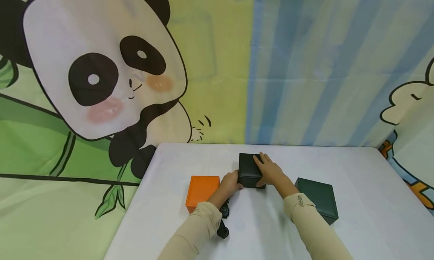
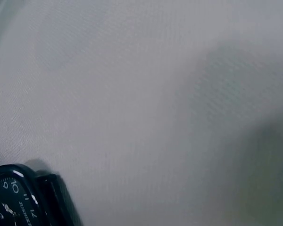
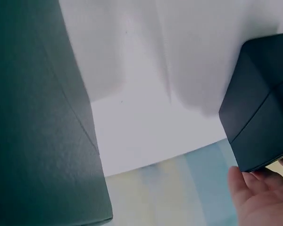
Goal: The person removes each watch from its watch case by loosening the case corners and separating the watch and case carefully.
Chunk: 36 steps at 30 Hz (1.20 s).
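Note:
A small black box [image 1: 250, 165], closed, is between both hands near the far side of the white table. My left hand [image 1: 229, 184] grips its left side, the thumb at the front corner. From the right, my right hand [image 1: 271, 172] holds the same box, fingers over the top and thumb at the front. In the right wrist view the fingers [image 3: 257, 183] lie along an edge of the black box [image 3: 262, 103]. A black wristwatch [image 1: 224, 210] lies by the left forearm, partly hidden; its numbered dial [image 2: 12, 202] shows in the left wrist view.
An orange box [image 1: 202, 190] stands left of the left hand. A dark green box [image 1: 318, 198] stands to the right, partly behind the right sleeve. The white table [image 1: 359, 169] meets a printed panda curtain [image 1: 217, 101] at its back edge.

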Available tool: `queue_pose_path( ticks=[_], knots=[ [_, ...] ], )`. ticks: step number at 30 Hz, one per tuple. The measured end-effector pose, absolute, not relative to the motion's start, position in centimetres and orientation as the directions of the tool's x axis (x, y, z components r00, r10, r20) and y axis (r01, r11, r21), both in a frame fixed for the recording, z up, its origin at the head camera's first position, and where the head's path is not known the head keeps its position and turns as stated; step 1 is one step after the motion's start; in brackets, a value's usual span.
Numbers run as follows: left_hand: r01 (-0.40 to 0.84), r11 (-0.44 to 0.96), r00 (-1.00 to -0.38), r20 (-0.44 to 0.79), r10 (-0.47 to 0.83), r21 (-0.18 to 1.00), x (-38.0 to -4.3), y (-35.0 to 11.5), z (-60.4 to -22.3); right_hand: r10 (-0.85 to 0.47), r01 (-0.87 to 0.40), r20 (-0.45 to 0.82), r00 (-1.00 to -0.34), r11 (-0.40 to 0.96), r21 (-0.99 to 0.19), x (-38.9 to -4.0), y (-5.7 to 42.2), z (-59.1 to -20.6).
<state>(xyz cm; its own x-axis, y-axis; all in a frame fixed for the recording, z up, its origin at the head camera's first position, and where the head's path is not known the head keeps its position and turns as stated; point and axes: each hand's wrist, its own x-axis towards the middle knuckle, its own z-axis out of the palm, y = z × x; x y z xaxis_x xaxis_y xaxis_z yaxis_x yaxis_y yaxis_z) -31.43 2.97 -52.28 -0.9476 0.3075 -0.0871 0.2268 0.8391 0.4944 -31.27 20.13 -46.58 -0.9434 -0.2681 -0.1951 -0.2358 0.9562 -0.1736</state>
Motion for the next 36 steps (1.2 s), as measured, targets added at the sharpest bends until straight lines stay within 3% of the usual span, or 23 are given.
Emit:
queue_pose_path(
  ticks=[9,16,24,32,36],
  knots=[
    [0.224,0.882,-0.951,-0.104,0.291,0.415,-31.9,3.5,-53.4,-0.309,-0.266,-0.263,-0.914,0.946,-0.187,-32.2,20.9,-44.8],
    [0.258,0.884,-0.943,-0.096,0.318,0.390,-33.2,3.9,-55.6,-0.344,-0.234,-0.370,-0.863,0.921,-0.311,-33.9,22.4,-42.8],
    [0.302,0.866,-0.942,-0.012,0.334,0.398,-31.2,3.7,-52.6,-0.407,-0.251,-0.269,-0.873,0.847,-0.468,-34.9,24.1,-42.6],
    [0.300,0.867,-0.943,-0.015,0.333,0.397,-30.8,3.3,-52.2,-0.307,-0.088,-0.228,-0.924,0.751,-0.654,-35.3,24.9,-43.9],
    [0.270,0.878,-0.950,-0.037,0.309,0.396,-31.0,3.3,-52.5,-0.152,0.069,-0.216,-0.964,0.647,-0.760,-35.8,24.1,-44.8]
  ],
)
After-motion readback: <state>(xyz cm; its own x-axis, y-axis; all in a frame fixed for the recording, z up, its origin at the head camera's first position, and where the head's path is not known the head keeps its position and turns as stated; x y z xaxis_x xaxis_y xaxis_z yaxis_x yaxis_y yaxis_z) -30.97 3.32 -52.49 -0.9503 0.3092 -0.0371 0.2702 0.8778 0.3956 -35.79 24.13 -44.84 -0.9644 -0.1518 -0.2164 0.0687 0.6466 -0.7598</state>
